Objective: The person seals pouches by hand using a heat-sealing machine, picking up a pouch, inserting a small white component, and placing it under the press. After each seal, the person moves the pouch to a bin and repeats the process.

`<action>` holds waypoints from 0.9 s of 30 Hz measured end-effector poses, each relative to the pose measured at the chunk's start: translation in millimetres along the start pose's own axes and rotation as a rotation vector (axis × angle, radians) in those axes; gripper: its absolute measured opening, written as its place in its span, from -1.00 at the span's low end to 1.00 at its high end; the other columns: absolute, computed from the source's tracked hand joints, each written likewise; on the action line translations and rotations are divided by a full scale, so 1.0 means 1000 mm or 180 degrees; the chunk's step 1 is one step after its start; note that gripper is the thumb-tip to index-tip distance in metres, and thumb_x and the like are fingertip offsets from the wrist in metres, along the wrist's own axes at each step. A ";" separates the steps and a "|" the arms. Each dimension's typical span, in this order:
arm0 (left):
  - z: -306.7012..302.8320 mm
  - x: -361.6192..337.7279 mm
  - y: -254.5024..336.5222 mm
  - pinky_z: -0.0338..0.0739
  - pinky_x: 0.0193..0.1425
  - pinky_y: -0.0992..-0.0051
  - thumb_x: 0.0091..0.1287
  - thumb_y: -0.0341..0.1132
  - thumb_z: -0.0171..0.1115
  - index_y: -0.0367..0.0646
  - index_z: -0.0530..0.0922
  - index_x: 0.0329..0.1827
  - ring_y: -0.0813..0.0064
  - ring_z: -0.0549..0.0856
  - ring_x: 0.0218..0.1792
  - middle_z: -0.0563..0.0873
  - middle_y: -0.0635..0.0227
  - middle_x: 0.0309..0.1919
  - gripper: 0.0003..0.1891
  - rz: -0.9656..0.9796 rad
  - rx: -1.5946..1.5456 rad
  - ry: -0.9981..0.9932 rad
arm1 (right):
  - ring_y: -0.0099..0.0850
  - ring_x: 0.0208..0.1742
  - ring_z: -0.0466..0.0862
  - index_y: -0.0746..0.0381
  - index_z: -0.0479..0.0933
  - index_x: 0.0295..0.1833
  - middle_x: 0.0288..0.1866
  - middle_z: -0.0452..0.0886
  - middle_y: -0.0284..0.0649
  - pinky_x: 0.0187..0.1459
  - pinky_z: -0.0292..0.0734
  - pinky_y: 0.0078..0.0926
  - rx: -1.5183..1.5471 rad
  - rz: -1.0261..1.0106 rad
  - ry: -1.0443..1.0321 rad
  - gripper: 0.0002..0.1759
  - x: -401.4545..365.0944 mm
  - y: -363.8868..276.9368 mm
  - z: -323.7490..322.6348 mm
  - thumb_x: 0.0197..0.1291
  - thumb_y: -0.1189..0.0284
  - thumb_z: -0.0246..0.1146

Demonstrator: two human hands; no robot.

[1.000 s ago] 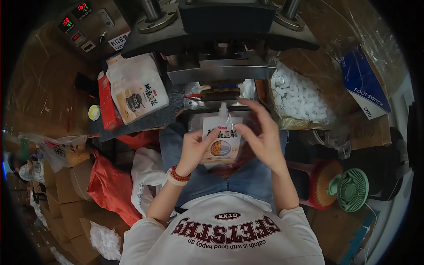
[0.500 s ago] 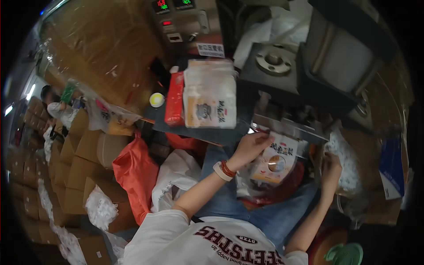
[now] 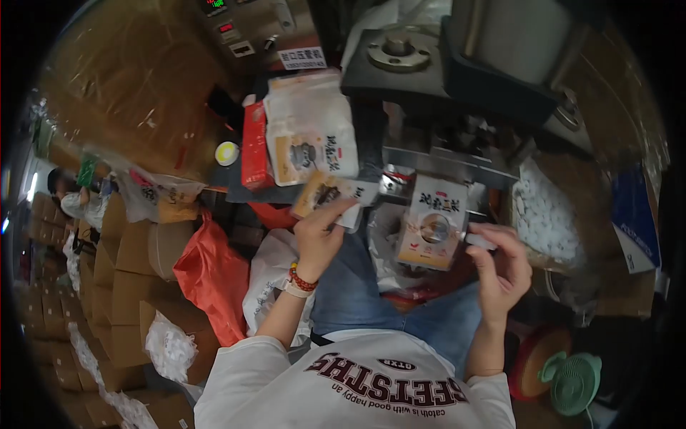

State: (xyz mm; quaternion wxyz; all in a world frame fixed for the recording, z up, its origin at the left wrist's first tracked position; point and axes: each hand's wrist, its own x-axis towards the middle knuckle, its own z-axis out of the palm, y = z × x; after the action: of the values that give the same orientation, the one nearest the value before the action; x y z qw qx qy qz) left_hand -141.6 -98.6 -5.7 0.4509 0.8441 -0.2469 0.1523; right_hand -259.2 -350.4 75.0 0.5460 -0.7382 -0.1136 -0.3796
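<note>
In my left hand (image 3: 319,239), closed, is a printed pouch (image 3: 316,195) in orange and white, tilted just in front of a pouch stack (image 3: 314,132). My right hand (image 3: 501,270) pinches a small white piece (image 3: 481,242) between thumb and fingers. Left of that hand, another printed pouch (image 3: 434,223) with a round window hangs below the metal jaw of a machine (image 3: 450,159), over a clear plastic bag (image 3: 382,257) by my lap.
A red pack (image 3: 256,146) lies beside the pouch stack. To the right stands a box of small white pieces (image 3: 547,214). Cartons (image 3: 118,272) and an orange bag (image 3: 213,275) fill the left side. A green fan (image 3: 572,382) is at lower right. A person (image 3: 78,204) is far left.
My left hand has left the pouch at the machine and moved left, now holding another pouch. My right hand has come away from the box with a small white piece. The view has shifted.
</note>
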 end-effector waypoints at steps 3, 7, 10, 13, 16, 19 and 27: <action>0.006 0.009 -0.002 0.57 0.10 0.31 -0.03 -0.59 0.19 -0.08 0.63 0.04 0.20 0.66 0.08 0.75 0.38 -0.06 -0.51 0.0721 0.1320 0.0153 | -0.35 -0.20 0.64 0.40 0.55 0.06 -0.14 0.64 -0.04 -0.13 0.54 -0.53 -0.0288 0.0097 -0.0489 -0.64 -0.006 -0.004 0.016 0.10 0.72 0.29; 0.008 0.012 -0.012 0.58 0.07 0.32 -0.01 -0.58 0.17 -0.07 0.66 0.01 0.19 0.68 0.05 0.75 0.36 -0.06 -0.54 0.0645 0.1235 -0.0074 | -0.48 -0.19 0.65 0.38 0.56 0.03 -0.13 0.66 -0.12 -0.11 0.54 -0.60 0.0440 0.1467 -0.0534 -0.71 -0.023 0.003 0.035 0.17 0.65 0.30; -0.004 0.008 0.005 0.59 0.06 0.33 0.01 -0.57 0.17 -0.09 0.69 -0.04 0.19 0.70 0.02 0.76 0.31 -0.08 -0.59 -0.0429 0.0405 -0.0578 | -0.58 -0.16 0.63 0.36 0.54 0.01 -0.10 0.66 -0.20 -0.08 0.54 -0.66 0.0745 0.1425 -0.0213 -0.72 -0.022 -0.005 0.024 0.16 0.64 0.34; -0.004 0.009 0.036 0.60 0.04 0.36 -0.01 -0.57 0.16 -0.12 0.70 -0.09 0.21 0.72 -0.01 0.76 0.28 -0.11 -0.61 0.0289 -0.0149 -0.0014 | -0.58 -0.12 0.61 0.36 0.55 0.04 -0.07 0.64 -0.21 -0.08 0.53 -0.67 0.0307 0.0887 -0.0119 -0.69 -0.012 0.001 0.021 0.15 0.69 0.32; -0.002 0.008 0.062 0.61 0.00 0.39 -0.08 -0.59 0.16 -0.13 0.69 -0.08 0.27 0.72 -0.05 0.76 0.33 -0.12 -0.56 0.1069 0.0096 -0.0084 | -0.34 -0.18 0.63 0.30 0.62 0.00 -0.08 0.64 -0.18 -0.13 0.54 -0.49 -0.0110 0.0340 -0.0718 -0.68 -0.006 0.018 0.035 0.07 0.62 0.35; -0.011 0.009 0.078 0.62 -0.02 0.38 -0.09 -0.59 0.16 -0.10 0.68 -0.04 0.29 0.72 -0.04 0.76 0.37 -0.10 -0.53 0.1360 0.0673 -0.0375 | -0.23 -0.06 0.59 0.28 0.59 0.07 0.00 0.60 -0.18 -0.06 0.53 -0.39 -0.1001 -0.0356 -0.1392 -0.63 -0.002 0.014 0.020 0.09 0.59 0.32; 0.055 0.005 0.054 0.61 -0.26 0.57 0.36 -0.30 0.28 -0.29 0.68 -0.05 0.58 0.75 -0.30 0.78 0.32 -0.20 -0.76 -0.1490 -0.1713 -0.1933 | -0.15 0.11 0.55 0.30 0.54 0.13 0.14 0.57 -0.11 0.09 0.47 -0.29 -0.1498 -0.0091 -0.0760 -0.56 0.009 0.017 -0.009 0.08 0.50 0.36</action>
State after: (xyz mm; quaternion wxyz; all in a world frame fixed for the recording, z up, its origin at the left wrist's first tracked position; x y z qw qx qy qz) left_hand -165.4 -171.2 3.3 0.5833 0.7365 -0.2014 -0.2770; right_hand -247.0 -366.8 70.0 0.3366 -0.8827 -0.0962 -0.3134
